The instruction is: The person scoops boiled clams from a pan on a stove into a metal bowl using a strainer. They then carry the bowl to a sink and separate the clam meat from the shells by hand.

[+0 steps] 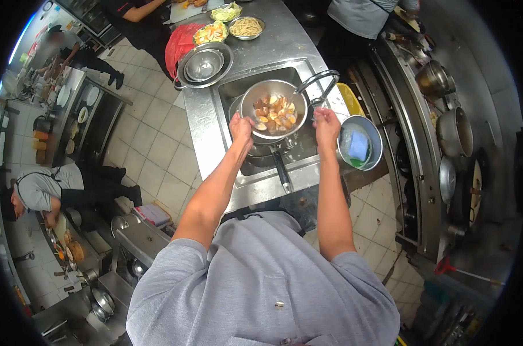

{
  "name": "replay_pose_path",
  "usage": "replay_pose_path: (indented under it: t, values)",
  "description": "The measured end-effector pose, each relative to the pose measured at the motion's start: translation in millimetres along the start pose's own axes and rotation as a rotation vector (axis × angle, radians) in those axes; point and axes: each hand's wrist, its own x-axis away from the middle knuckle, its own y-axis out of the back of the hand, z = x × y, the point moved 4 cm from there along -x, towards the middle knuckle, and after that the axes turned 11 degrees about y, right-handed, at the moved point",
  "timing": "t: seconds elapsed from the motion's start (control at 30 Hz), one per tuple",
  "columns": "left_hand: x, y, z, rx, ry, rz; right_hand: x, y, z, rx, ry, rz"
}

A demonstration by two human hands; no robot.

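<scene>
Partly hidden | left fingers (247, 121) clamped on clam bowl (273, 86) | right fingers (325, 115) together, contact unclear

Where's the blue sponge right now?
In the head view, the blue sponge sits inside the round metal container, right of the sink.

This is a busy restaurant kitchen. A steel desk (260, 51) carries bowls of noodles (247, 27) and cut vegetables (212, 33), with a sink (293, 74) set into it. Along one side runs a metal cooking range (408, 115) bearing pots (455, 132). Several people in work clothes stand at separate stations on a tiled floor (152, 135), near shelves of plates (92, 96).
</scene>
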Motion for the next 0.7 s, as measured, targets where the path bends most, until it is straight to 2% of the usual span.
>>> replay_pose_path:
  t: [0.03,0.07,0.1,0.17,0.2,0.23,0.33,0.37,0.43,0.47,0.5,0.53,0.57,0.6,0.7]
  values:
    - [1.2,-3.5,-1.2,0.023,0.003,-0.002,13.3,-1.1,-1.1,0.051,-0.08,0.03]
    - [-6.2,-1.7,4.9,-0.07,0.0,0.059,25.9,-5.9,-4.9,-0.014,-0.266,0.064]
    - [8.6,-12.7,-3.6,-0.027,0.027,0.069,40.1,-12.2,-2.5,-0.082,-0.453,0.098]
    - [18.2,-19.7,-0.7,0.085,0.163,0.087,63.8,-27.7,3.5,-0.413,-0.564,0.313]
    - [22.9,-19.7,-3.0,0.017,0.164,0.095,66.3,-30.4,-0.3,-0.464,-0.601,0.348]
    - [27.2,-18.6,-6.2,0.016,0.16,0.095,65.4,-31.3,-9.1,-0.467,-0.599,0.351]
    - [35.6,-14.8,-11.1,-0.132,0.22,0.342,59.9,-29.7,-29.9,-0.485,-0.582,0.304]
    - [37.7,-11.7,-10.3,-0.133,0.214,0.335,63.2,-28.5,-35.7,-0.489,-0.582,0.312]
    - [29.6,2.2,-4.6,-0.293,0.19,0.252,73.7,-31.1,-51.3,-0.662,-0.462,0.112]
    - [27.7,4.8,-7.1,-0.544,-0.044,0.145,81.2,-29.8,-58.1,-0.696,-0.458,0.094]
    - [27.8,0.0,-14.8,-0.499,-0.295,0.146,82.0,-35.5,-57.5,-0.543,-0.524,0.133]
    - [34.3,-8.1,-28.3,-0.394,-0.438,0.19,84.8,-33.9,-59.5,-0.523,-0.588,0.2]
    - [40.3,-14.0,-44.6,-0.588,-0.552,0.139,88.0,-33.2,-53.6,-0.485,-0.552,0.242]
    - [47.8,-28.9,-55.8,-0.565,-0.389,0.243,85.5,-34.1,-72.6,-0.538,-0.641,0.203]
    - [28.7,-73.7,-42.5,-0.548,-0.226,0.405,98.8,-45.9,-44.0,-0.602,-0.603,0.119]
